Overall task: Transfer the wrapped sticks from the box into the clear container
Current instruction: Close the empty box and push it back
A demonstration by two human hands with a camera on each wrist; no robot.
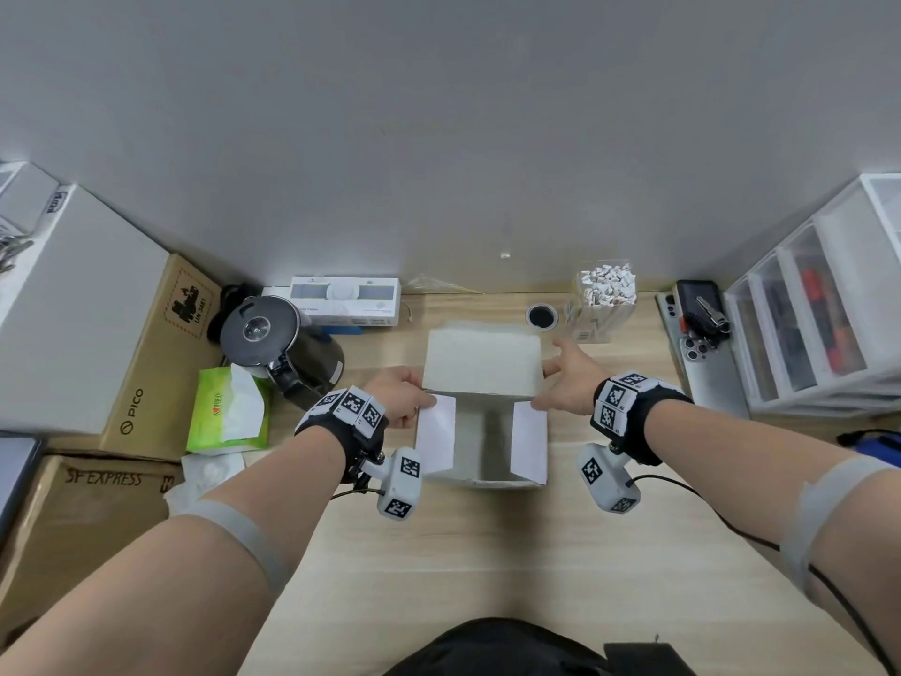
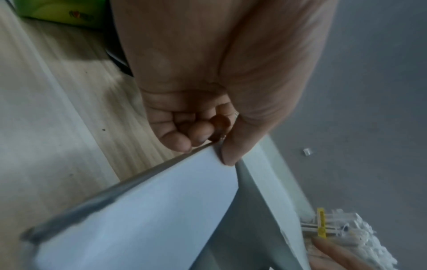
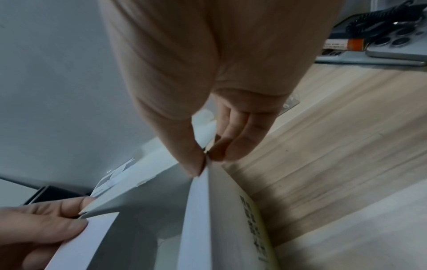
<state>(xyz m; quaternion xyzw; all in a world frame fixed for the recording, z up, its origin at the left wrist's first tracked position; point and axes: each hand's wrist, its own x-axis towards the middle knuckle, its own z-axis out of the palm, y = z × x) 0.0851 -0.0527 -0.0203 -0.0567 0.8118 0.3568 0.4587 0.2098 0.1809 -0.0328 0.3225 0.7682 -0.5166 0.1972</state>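
Observation:
A white cardboard box (image 1: 480,475) stands open mid-desk, its big lid flap (image 1: 482,361) folded back and two side flaps up. Its grey inside shows no sticks in the head view. My left hand (image 1: 404,397) pinches the box's far left corner, thumb on the left flap (image 2: 161,210), fingers curled beneath. My right hand (image 1: 560,383) pinches the far right corner, thumb and fingertips (image 3: 219,149) closed on the right flap's edge (image 3: 198,210). The clear container (image 1: 604,304), packed with upright paper-wrapped sticks (image 1: 609,283), stands behind the box to the right, just beyond my right hand.
A black kettle (image 1: 273,339) and a green tissue pack (image 1: 226,412) sit left of the box, with brown cartons (image 1: 161,358) beyond. Phones and keys (image 1: 702,334) and plastic drawers (image 1: 819,304) line the right. A cable hole (image 1: 541,316) lies behind the box.

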